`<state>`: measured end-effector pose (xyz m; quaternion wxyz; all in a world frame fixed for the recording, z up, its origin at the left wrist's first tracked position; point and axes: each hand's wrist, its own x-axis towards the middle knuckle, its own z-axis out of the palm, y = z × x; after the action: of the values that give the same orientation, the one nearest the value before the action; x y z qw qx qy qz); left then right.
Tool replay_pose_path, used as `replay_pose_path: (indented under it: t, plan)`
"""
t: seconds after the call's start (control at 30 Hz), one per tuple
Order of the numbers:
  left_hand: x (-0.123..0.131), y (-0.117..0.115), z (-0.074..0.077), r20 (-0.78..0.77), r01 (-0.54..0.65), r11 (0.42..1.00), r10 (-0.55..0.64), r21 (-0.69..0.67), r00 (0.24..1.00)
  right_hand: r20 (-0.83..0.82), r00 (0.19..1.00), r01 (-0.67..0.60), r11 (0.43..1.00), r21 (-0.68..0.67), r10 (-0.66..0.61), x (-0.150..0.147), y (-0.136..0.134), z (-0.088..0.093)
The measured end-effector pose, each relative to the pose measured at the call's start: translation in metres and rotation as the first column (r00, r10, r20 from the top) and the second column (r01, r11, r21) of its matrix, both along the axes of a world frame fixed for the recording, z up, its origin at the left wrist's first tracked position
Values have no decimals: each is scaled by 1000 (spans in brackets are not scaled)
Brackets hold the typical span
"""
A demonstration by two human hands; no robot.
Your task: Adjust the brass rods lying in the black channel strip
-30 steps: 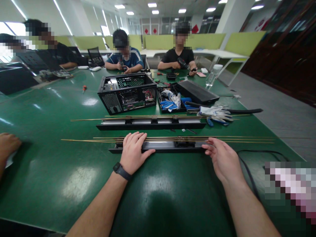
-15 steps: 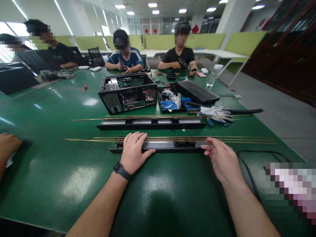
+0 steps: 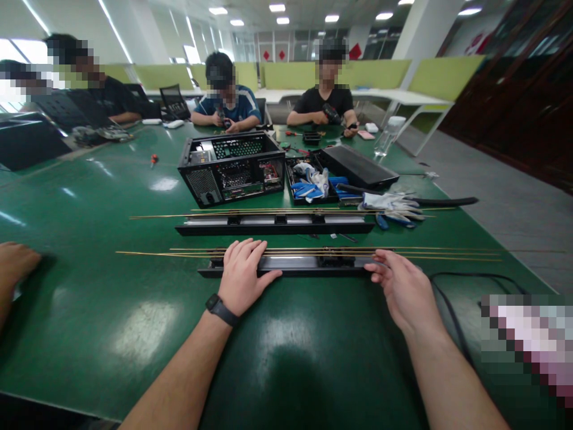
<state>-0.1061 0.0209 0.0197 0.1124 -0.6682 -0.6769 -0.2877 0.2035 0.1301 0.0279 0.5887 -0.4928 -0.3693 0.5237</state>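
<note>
A long black rail [image 3: 295, 272] with a pale inner strip and dark brackets lies crosswise in front of me. Several thin brass-coloured rods [image 3: 447, 257] run along its top and reach past both ends. My left hand [image 3: 242, 278], with a watch on the wrist, rests palm down over the rail's left part, fingers stretched across the rods and thumb out to the side. At the rail's right end, thumb and fingers of my right hand [image 3: 400, 286] are pinched on a rod; the exact contact is partly hidden by the fingers.
A second black rail [image 3: 268, 229] with rods lies behind. Beyond are an open computer case [image 3: 230, 170], work gloves [image 3: 394, 209] and a black panel [image 3: 360, 166]. A cable [image 3: 452, 322] curves at right. Another person's hand [image 3: 18, 263] is at far left; several people sit around the table.
One brass rod has slid slightly left through the row; its left tip reaches farther and its right end has drawn in. Both my hands stay nearly in place.
</note>
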Motion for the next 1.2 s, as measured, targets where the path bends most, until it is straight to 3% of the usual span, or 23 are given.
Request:
replay_pose_path:
  t: [0.23,0.43,0.63,0.87,1.07,1.2]
  plan:
    - [0,0,0,-3,-1,1000,1,1,1000,-22,997,75,997,-4,-75,3,2,4]
    - [0,0,0,2,0,1000,0,-3,1000,-10,1000,23,1000,-9,-24,3,1,3]
    - [1,-1,1,3,-4,1000,4,-18,1000,-24,989,148,989,-5,-148,8,7,1]
    - [2,-1,2,10,-6,1000,6,-21,1000,-16,995,99,995,-12,-99,4,3,3]
    - [2,-1,3,-5,-10,1000,9,-26,1000,18,997,-71,997,-15,71,-2,-2,3]
    - [2,-1,2,-11,-8,1000,8,-24,1000,-6,1000,-5,1000,-10,4,1,-1,2]
